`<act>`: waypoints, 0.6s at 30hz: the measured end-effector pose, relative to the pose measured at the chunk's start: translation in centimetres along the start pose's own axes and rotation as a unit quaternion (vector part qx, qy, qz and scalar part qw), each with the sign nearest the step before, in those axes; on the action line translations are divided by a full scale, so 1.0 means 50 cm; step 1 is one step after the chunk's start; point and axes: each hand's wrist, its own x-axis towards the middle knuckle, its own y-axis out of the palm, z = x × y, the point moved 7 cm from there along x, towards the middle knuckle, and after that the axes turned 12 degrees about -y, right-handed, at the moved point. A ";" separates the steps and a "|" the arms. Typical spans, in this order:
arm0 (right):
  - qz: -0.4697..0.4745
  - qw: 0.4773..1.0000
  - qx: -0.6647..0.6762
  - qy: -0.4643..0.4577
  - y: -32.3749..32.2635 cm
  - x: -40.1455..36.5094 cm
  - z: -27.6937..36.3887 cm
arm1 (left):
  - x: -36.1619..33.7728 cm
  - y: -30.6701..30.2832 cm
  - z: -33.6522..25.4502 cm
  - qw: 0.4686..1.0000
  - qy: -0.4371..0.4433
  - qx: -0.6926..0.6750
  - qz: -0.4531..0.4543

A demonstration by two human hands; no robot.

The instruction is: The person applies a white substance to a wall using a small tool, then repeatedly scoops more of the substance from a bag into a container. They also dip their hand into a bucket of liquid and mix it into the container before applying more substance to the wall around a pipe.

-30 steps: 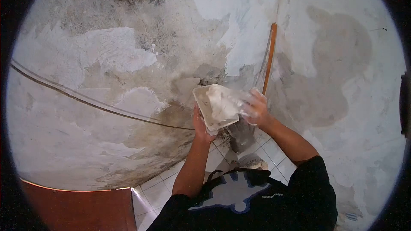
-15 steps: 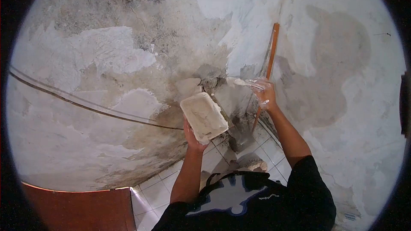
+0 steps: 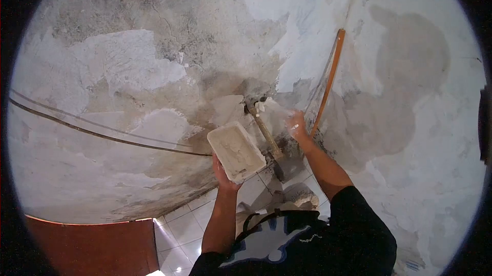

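My left hand [image 3: 223,174] holds a pale rectangular tub [image 3: 247,174] from below and its left side. Beige plaster [image 3: 237,152] lies inside, and the tub is tilted toward me. In my right hand [image 3: 295,125] is a putty knife [image 3: 277,110], blurred by motion, with whitish plaster on its blade. The blade points left, close to the broken wall corner [image 3: 252,101] just above the tub. White smears cover parts of my right fingers.
An orange-brown wooden strip [image 3: 329,79] leans in the corner right of my hand. A wooden handle [image 3: 266,132] stands behind the tub. A dark cable [image 3: 102,135] runs along the left wall. Below are floor tiles [image 3: 187,230], a sack [image 3: 302,194] and a reddish-brown panel [image 3: 92,248].
My right hand and the putty knife have moved left and down, closer to the tub. The tub has shifted slightly left and down, and more of the wooden handle shows.
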 end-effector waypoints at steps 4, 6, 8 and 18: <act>-0.074 0.961 -0.183 -0.194 0.005 0.017 0.064 | 0.001 -0.004 0.006 1.000 0.002 -0.014 -0.022; -0.147 0.924 -0.237 -0.261 0.009 0.009 0.063 | 0.002 -0.006 0.010 0.999 -0.010 -0.022 -0.030; -0.134 0.916 -0.274 -0.260 0.032 -0.002 0.025 | 0.003 -0.011 0.010 0.999 0.000 -0.016 -0.045; -0.096 0.960 -0.074 -0.252 0.070 -0.028 -0.040 | 0.005 -0.022 -0.008 0.999 0.012 -0.011 -0.039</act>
